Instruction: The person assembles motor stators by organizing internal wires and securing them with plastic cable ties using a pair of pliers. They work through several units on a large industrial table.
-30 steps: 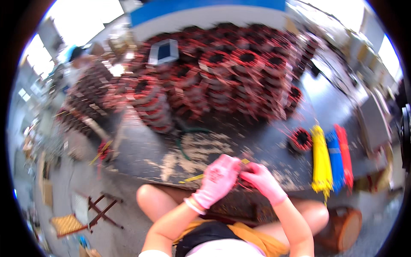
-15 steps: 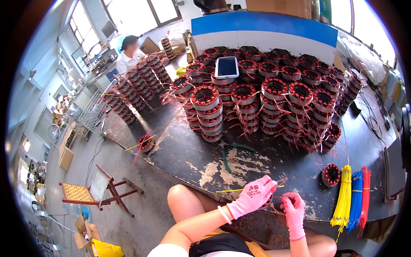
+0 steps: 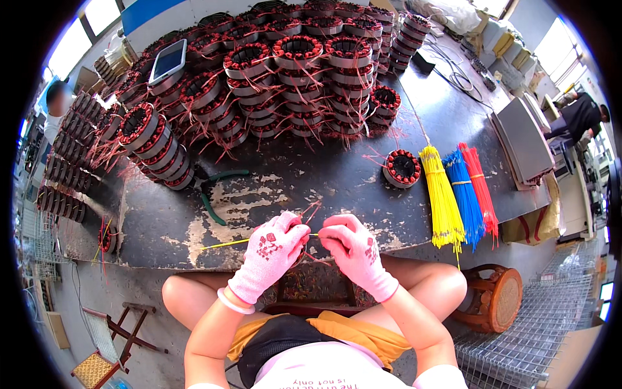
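Both hands wear pink gloves and meet at the table's near edge. My left hand (image 3: 267, 254) is closed, its fingertips pinching a thin yellow wire (image 3: 223, 244) that runs out to the left over the tabletop. Thin red lead wires (image 3: 312, 211) stick up between the hands. My right hand (image 3: 357, 251) is closed too, fingertips pinched beside the yellow wire's right end, apparently on a wire. A wound stator below the left fingers is mostly hidden. Green-handled pliers (image 3: 210, 206) lie beyond the left hand. A single stator (image 3: 402, 170) with red windings sits beyond the right hand.
Tall stacks of stators (image 3: 298, 52) fill the back of the table (image 3: 304, 168), a tablet (image 3: 168, 61) on top. Yellow (image 3: 444, 201), blue (image 3: 466, 201) and red (image 3: 478, 194) wire bundles lie right. A wooden stool (image 3: 495, 298) stands beside my right knee. Two people are farther off.
The view has swung right, so the stacks appear farther left. My right hand has come up level with the left, its fingertips now close to the left's at the yellow wire's end.
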The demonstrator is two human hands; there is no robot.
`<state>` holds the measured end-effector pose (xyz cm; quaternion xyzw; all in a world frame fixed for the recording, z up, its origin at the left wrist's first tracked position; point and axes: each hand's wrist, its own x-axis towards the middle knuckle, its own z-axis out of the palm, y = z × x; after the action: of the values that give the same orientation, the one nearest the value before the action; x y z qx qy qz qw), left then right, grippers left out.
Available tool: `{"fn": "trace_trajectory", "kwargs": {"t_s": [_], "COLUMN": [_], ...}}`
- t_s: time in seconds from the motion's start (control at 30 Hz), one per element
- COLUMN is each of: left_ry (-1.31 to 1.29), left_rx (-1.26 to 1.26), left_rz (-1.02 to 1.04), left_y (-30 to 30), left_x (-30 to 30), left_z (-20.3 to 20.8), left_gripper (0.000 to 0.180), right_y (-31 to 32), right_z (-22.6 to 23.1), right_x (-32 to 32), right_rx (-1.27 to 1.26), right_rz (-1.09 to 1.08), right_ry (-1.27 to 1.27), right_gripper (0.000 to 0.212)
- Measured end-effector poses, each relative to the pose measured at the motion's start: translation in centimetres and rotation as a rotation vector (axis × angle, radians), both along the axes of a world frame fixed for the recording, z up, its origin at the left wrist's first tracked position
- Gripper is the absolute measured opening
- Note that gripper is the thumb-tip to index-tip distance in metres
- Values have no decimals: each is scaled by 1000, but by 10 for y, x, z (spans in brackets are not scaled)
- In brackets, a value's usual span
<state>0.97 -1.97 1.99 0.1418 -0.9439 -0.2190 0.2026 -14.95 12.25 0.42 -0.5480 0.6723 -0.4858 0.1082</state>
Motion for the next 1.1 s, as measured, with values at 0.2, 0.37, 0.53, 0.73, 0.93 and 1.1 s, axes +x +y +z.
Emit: {"fn": "trace_trajectory", "kwargs": {"t_s": [0.2, 0.37, 0.53, 0.73, 0.93, 1.1], "left_ry": [-28, -27, -37, 10, -9, 52], "left_rx": [27, 110, 119, 195, 123, 144], "left_rz": [7, 24, 20, 23, 37, 37], "left_y": [3, 4, 4, 8, 9, 9], "left_x": [-1, -4, -6, -8, -7, -9], "left_z": [5, 3, 3, 1, 2, -4], "left_gripper": [18, 16, 16, 15, 16, 20], "right_y": [-7, -12, -14, -16, -16, -19], "right_z": [11, 25, 15, 14, 19, 28], "right_x": [-5, -10, -19, -22, -23, -25], "right_rx": [210, 319, 223, 206, 274, 397], "right_rz": [97, 113, 142, 159, 175, 181], "right_ry": [-267, -324, -212, -201, -273, -332], "right_gripper": [15, 14, 16, 15, 15, 16]}}
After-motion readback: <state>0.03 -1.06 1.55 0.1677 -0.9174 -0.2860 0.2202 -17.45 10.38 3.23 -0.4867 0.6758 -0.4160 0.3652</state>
